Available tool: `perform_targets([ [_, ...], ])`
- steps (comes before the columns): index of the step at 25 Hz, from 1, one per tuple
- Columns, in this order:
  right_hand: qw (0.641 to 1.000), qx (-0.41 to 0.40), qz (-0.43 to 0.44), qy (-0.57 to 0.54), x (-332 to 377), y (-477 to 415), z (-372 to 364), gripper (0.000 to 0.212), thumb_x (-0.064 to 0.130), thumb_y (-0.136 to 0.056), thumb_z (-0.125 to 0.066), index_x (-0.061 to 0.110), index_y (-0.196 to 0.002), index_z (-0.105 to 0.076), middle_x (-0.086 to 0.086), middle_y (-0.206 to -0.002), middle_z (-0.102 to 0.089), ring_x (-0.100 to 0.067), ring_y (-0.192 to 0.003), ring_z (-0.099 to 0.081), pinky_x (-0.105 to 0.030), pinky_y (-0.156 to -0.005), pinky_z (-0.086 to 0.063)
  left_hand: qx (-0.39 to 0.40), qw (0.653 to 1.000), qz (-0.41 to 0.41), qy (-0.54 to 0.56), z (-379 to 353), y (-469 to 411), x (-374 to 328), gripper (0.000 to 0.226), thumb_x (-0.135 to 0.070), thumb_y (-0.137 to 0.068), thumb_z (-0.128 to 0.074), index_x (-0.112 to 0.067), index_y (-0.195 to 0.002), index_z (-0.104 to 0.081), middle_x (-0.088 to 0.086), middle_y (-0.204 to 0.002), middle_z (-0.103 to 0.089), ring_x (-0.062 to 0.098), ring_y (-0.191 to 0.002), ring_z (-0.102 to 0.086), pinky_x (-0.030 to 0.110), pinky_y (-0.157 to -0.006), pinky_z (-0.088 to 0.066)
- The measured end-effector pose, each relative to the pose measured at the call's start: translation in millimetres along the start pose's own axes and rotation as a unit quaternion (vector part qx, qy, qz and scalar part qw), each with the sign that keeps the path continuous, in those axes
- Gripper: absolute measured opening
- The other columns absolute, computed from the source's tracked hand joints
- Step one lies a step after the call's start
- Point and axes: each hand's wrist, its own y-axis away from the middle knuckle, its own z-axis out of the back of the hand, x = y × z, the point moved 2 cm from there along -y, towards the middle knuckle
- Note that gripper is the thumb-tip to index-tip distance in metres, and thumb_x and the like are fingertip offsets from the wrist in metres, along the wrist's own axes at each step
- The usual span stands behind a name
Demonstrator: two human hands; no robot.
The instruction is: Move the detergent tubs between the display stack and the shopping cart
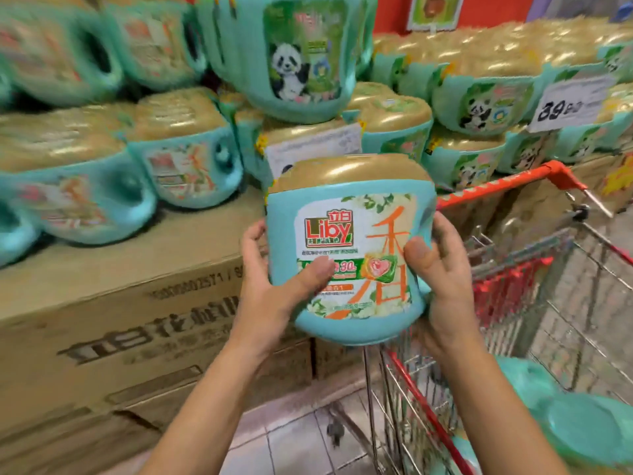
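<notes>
- Left hand (274, 286) and right hand (442, 279) clasp opposite sides of a teal plastic detergent tub with a gold lid (349, 248), in mid-air between the display stack of matching tubs (185, 159) and the red-rimmed wire shopping cart (496, 190).
- Advice: hold it upright with firm palms and clear the cart's rim.
- The label reads "Liby"; a white price card (572, 104) shows "39".

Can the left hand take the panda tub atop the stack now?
Probably not: the left hand grips the Liby tub with the right hand, though the way to the panda tub looks free.
</notes>
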Motion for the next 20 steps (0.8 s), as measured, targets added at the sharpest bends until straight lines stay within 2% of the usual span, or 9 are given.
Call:
perform_targets([
  [2,0.998,0.060,0.007,0.013,-5.5,-7.9,-36.0,0.088,0.036,-0.061,-0.086,0.015,-0.135,-0.044,0.003,-0.113,-0.070,-0.016,-0.102,-0.067,-0.036,-0.085,-0.056,-0.024,0.998,-0.037,-0.041,33.6,-1.3,-15.9,0.113,-0.064,-0.033,-0.089,-0.031,-0.126,-0.033,-0.011,-0.111,-0.071,0.015,-0.103,-0.068,0.033,-0.080,-0.057],
  [3,0.996,0.089,0.013,0.024,-9.6,-12.4,-53.8,0.090,0.037,-0.057,-0.087,0.018,-0.133,-0.043,0.011,-0.110,-0.070,-0.010,-0.101,-0.066,-0.028,-0.081,-0.055,-0.035,0.996,-0.053,-0.064,51.1,-3.3,-24.1,0.110,-0.066,-0.033,-0.088,-0.037,-0.124,-0.034,-0.013,-0.115,-0.069,0.014,-0.106,-0.067,0.033,-0.082,-0.056],
  [5,0.987,0.146,0.026,0.059,-20.1,-20.1,-87.4,0.087,0.027,-0.058,-0.082,0.024,-0.133,-0.037,0.018,-0.116,-0.064,-0.002,-0.107,-0.062,-0.020,-0.084,-0.052,-0.061,0.990,-0.081,-0.100,86.1,-9.8,-38.5,0.105,-0.067,-0.032,-0.088,-0.046,-0.121,-0.036,-0.015,-0.119,-0.066,0.014,-0.109,-0.066,0.033,-0.083,-0.056],
  [7,0.976,0.195,0.026,0.093,-32.9,-27.7,-117.2,0.096,0.030,-0.052,-0.083,0.032,-0.133,-0.032,0.011,-0.131,-0.055,-0.006,-0.120,-0.056,-0.024,-0.093,-0.051,-0.077,0.983,-0.108,-0.125,120.0,-20.7,-46.9,0.102,-0.065,-0.036,-0.088,-0.046,-0.124,-0.041,-0.017,-0.116,-0.067,0.010,-0.106,-0.067,0.024,-0.078,-0.056],
  [9,0.968,0.220,0.023,0.119,-46.8,-36.0,-143.7,0.108,0.036,-0.046,-0.087,0.037,-0.135,-0.027,0.003,-0.139,-0.048,-0.012,-0.126,-0.052,-0.033,-0.100,-0.050,-0.084,0.977,-0.123,-0.150,152.1,-35.3,-47.1,0.099,-0.064,-0.041,-0.088,-0.038,-0.127,-0.047,-0.015,-0.115,-0.069,0.009,-0.105,-0.068,0.023,-0.077,-0.056],
  [11,0.965,0.220,0.030,0.142,-62.6,-45.3,-164.4,0.104,0.040,-0.046,-0.089,0.047,-0.130,-0.028,0.003,-0.141,-0.046,-0.013,-0.128,-0.050,-0.040,-0.104,-0.046,-0.079,0.975,-0.122,-0.171,179.4,-52.1,-41.6,0.097,-0.064,-0.043,-0.087,-0.035,-0.128,-0.050,-0.016,-0.114,-0.069,0.007,-0.104,-0.068,0.026,-0.080,-0.058],
  [14,0.965,0.198,0.035,0.166,-84.0,-59.1,-180.7,0.094,0.042,-0.048,-0.091,0.054,-0.121,-0.032,0.012,-0.138,-0.047,-0.003,-0.125,-0.049,-0.036,-0.105,-0.046,-0.067,0.974,-0.115,-0.184,206.1,-76.2,-26.1,0.094,-0.066,-0.042,-0.086,-0.046,-0.126,-0.049,-0.024,-0.114,-0.067,0.001,-0.105,-0.065,0.020,-0.081,-0.056],
  [18,0.963,0.188,0.038,0.187,-108.0,-72.0,-189.4,0.100,0.040,-0.054,-0.091,0.043,-0.135,-0.034,0.015,-0.143,-0.045,0.000,-0.131,-0.043,-0.037,-0.110,-0.041,-0.067,0.974,-0.102,-0.190,225.0,-98.4,-9.2,0.094,-0.063,-0.041,-0.089,-0.064,-0.123,-0.042,-0.035,-0.117,-0.060,-0.008,-0.108,-0.060,0.012,-0.080,-0.052],
  [20,0.961,0.181,0.041,0.207,-115.1,-76.8,-190.1,0.106,0.038,-0.055,-0.088,0.032,-0.145,-0.032,0.015,-0.145,-0.044,0.000,-0.133,-0.041,-0.038,-0.111,-0.039,-0.061,0.973,-0.097,-0.200,229.4,-106.6,-5.0,0.101,-0.061,-0.041,-0.089,-0.062,-0.129,-0.039,-0.038,-0.121,-0.057,-0.011,-0.112,-0.057,0.011,-0.082,-0.051],
])
